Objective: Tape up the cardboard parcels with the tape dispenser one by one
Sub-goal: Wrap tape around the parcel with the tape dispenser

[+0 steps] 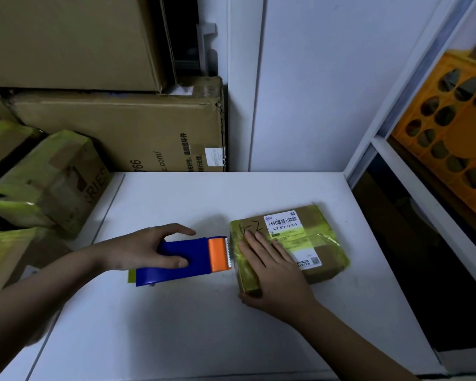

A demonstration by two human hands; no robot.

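A small cardboard parcel (pixel 289 247) lies flat on a white table (pixel 176 325), a little to the right of the middle. It has yellow-green tape around it and a white label (pixel 291 237) with a barcode on top.

The right hand (pixel 270 268) lies on top of the parcel's left part. Its fingers are straight and flat, pressing down, and the thumb goes down the near side of the box.

The left hand (pixel 151 248) holds a blue tape dispenser (pixel 184 259). The fingers curl over the far side and the thumb presses on the blue top. The dispenser has an orange front (pixel 219 254) with little teeth. This front points at the parcel's left edge and is just beside it. I cannot tell if they touch.

On the left, beside the table, are more taped boxes (pixel 47 182). Behind them big brown boxes (pixel 116 125) are stacked against the wall. On the right is an orange crate (pixel 448 133) with holes.
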